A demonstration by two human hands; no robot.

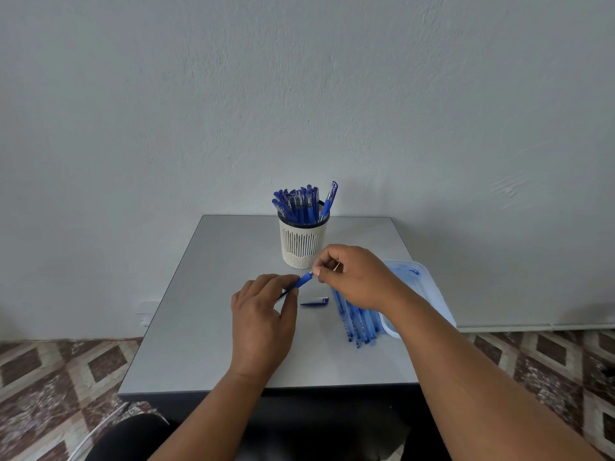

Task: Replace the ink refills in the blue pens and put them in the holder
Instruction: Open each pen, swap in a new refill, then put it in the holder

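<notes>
The left hand (263, 314) is gripping a blue plastic pen barrel (301, 281) over the grey bench (206, 327); the right hand (352, 277) fingers (324, 267) are pinching its tip end.

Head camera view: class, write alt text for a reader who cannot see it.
A person's left hand grips a blue pen while the right hand pinches its tip end, above a grey table. A loose pen cap and spare refills lie nearby; behind stands a cream holder full of blue pens.
</notes>
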